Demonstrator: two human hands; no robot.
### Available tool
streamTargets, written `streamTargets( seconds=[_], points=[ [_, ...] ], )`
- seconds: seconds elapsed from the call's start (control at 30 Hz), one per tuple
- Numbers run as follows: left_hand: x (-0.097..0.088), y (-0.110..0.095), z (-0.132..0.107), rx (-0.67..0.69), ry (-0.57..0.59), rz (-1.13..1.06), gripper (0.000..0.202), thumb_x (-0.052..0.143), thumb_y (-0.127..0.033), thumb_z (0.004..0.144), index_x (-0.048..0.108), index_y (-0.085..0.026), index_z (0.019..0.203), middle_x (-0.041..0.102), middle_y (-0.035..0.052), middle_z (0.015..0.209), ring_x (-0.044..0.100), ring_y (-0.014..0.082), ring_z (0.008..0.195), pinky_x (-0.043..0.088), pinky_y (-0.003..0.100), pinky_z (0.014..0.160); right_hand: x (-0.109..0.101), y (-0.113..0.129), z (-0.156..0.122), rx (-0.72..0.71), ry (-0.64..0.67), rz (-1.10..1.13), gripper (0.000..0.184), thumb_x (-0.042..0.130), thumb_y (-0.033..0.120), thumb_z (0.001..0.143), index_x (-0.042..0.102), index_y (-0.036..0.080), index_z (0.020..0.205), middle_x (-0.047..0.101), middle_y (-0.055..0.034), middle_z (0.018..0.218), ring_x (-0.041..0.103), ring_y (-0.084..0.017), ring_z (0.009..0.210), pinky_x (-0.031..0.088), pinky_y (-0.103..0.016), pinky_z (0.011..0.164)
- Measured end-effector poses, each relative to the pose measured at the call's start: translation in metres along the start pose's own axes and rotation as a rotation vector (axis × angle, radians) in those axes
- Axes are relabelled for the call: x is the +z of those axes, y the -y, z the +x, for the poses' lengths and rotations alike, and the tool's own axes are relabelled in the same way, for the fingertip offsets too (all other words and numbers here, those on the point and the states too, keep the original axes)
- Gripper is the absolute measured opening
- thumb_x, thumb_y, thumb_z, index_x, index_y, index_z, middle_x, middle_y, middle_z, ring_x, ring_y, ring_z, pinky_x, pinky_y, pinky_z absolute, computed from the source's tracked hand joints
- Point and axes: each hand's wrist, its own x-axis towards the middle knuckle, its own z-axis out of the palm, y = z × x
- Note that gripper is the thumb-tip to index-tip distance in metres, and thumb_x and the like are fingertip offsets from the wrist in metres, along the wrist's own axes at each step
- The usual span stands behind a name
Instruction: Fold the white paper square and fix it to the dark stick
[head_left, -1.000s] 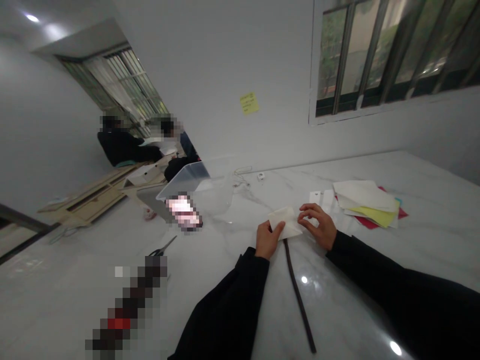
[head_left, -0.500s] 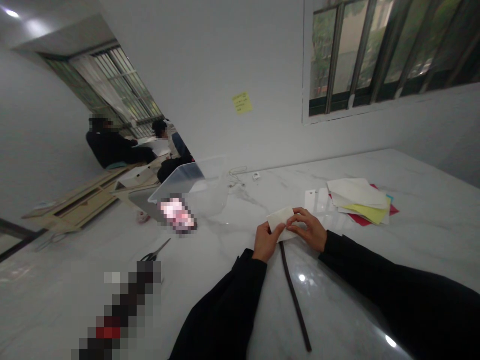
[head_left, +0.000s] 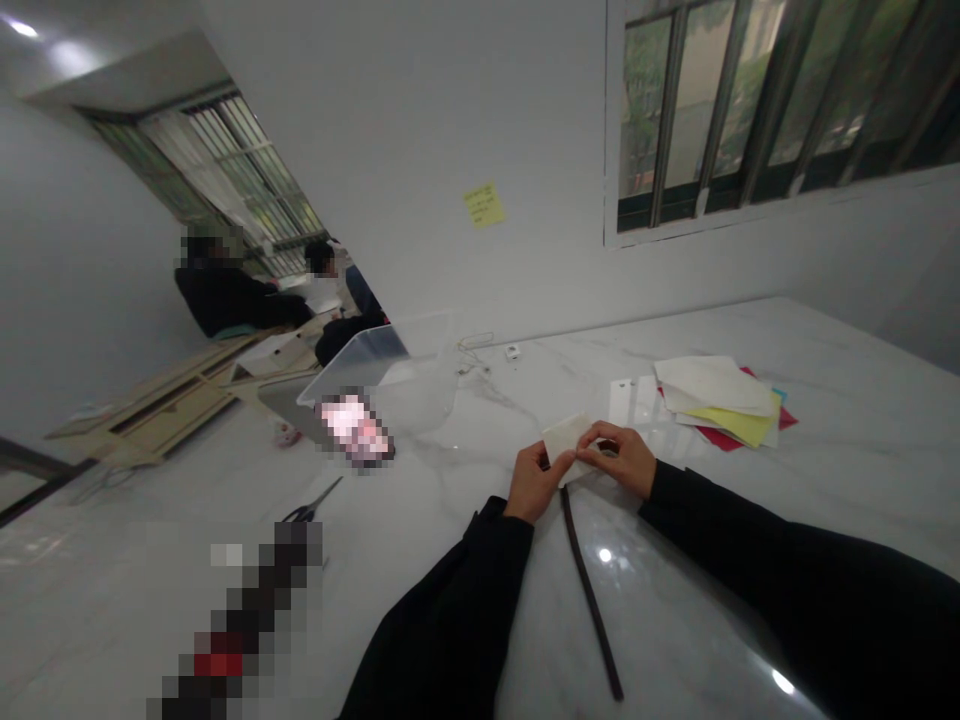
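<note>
Just above the table, a small white sheet of paper (head_left: 564, 437) is held between both hands. My left hand (head_left: 532, 483) pinches its near left part, thumb on top. On its right side, my right hand (head_left: 619, 460) has thumb and fingertips pressed together, close to the left thumb. A thin dark brown stick (head_left: 589, 590) runs from under the paper toward the table's front. Its upper end is hidden by the paper and hands, so I cannot tell whether they touch it.
Right of my hands lies a stack of white, yellow and red sheets (head_left: 720, 400). Scissors (head_left: 307, 508) and a blurred-out dark object (head_left: 247, 620) lie at left. Behind them stands a clear plastic bin (head_left: 420, 385). Two people sit in the left background.
My right hand has shifted slightly toward me, its fingers now closer to my left thumb. The paper has turned or moved a little to the right. The stick has hardly moved.
</note>
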Motion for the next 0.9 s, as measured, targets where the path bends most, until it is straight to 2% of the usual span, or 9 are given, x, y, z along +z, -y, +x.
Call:
streamTargets(
  seconds=[0.17, 0.33, 0.57, 0.9],
  points=[
    [0.0005, -0.0034, -0.0010, 0.001, -0.006, 0.021, 0.048, 0.071, -0.048, 0.075, 0.073, -0.007, 0.101, 0.074, 0.0123, 0.097, 0.067, 0.0235, 0.082, 0.051, 0.031, 0.074, 0.0004, -0.0023, -0.0009, 0.064, 0.023, 0.049, 0.023, 0.069, 0.041, 0.080, 0.067, 0.018, 0.080, 0.067, -0.0030, 0.083, 0.062, -0.017, 0.075, 0.049, -0.027, 0.064],
    [-0.0003, -0.0006, -0.0007, 0.008, -0.004, 0.024, 0.050, 0.070, -0.049, 0.076, 0.073, -0.009, 0.104, 0.074, 0.0112, 0.100, 0.067, 0.0236, 0.084, 0.052, 0.031, 0.075, 0.0000, 0.0014, -0.0007, -0.011, 0.000, 0.027, 0.018, 0.068, 0.037, 0.081, 0.069, 0.020, 0.084, 0.063, -0.0038, 0.092, 0.061, -0.018, 0.087, 0.048, -0.026, 0.067],
    [-0.0001, -0.0008, -0.0005, -0.011, -0.024, 0.058, 0.048, 0.070, -0.049, 0.076, 0.074, -0.007, 0.099, 0.075, 0.0109, 0.092, 0.067, 0.0226, 0.078, 0.051, 0.030, 0.071, -0.0010, 0.0022, 0.0002, -0.054, 0.051, -0.029, 0.013, 0.064, 0.034, 0.084, 0.069, 0.021, 0.085, 0.057, -0.0031, 0.092, 0.059, -0.017, 0.087, 0.048, -0.025, 0.067],
    [0.0001, 0.0050, 0.0002, -0.007, 0.005, -0.003, 0.047, 0.071, -0.048, 0.075, 0.073, -0.008, 0.102, 0.074, 0.0094, 0.092, 0.066, 0.0222, 0.079, 0.051, 0.030, 0.073, -0.0005, 0.0048, -0.0006, 0.024, 0.054, -0.010, 0.016, 0.065, 0.036, 0.083, 0.067, 0.021, 0.082, 0.056, -0.0036, 0.093, 0.059, -0.017, 0.086, 0.048, -0.023, 0.062]
  ],
)
